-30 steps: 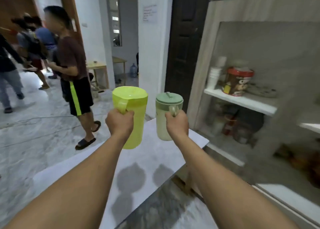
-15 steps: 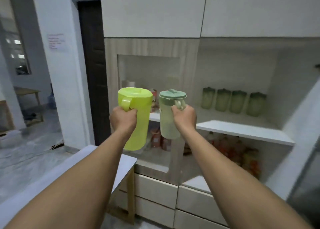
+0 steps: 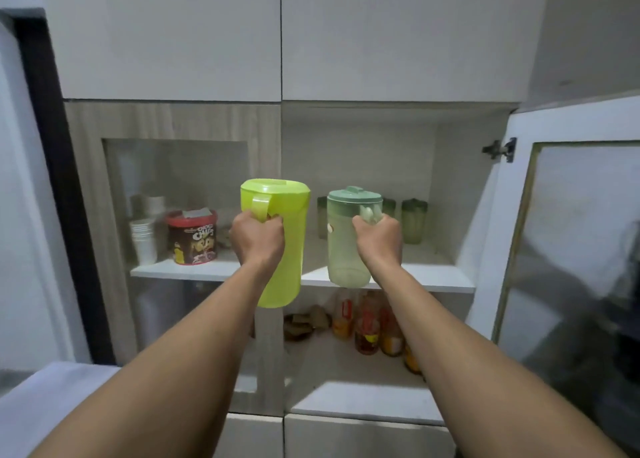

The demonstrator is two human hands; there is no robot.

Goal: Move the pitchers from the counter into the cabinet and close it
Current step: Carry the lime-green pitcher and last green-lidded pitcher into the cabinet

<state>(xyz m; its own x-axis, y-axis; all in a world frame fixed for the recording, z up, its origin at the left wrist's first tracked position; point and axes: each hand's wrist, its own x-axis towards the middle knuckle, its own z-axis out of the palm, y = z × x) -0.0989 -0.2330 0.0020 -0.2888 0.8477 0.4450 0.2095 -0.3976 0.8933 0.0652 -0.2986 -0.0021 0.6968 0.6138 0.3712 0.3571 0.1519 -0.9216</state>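
Note:
My left hand grips the handle of a bright lime-green pitcher, held upright in the air in front of the cabinet. My right hand grips the handle of a pale green lidded pitcher, also upright, its base level with the front edge of the white middle shelf. The cabinet's right compartment stands open, its glass-panelled door swung out to the right. Several green tumblers stand at the back of that shelf, partly hidden by the pale pitcher.
Behind the shut left glass door are stacked white cups and a red-lidded cereal tub. Bottles crowd the lower shelf. A white counter corner lies at lower left, drawers below.
The view has swung right from the room and counter to face the cabinet. Both pitchers, still held, have come closer to the open right compartment.

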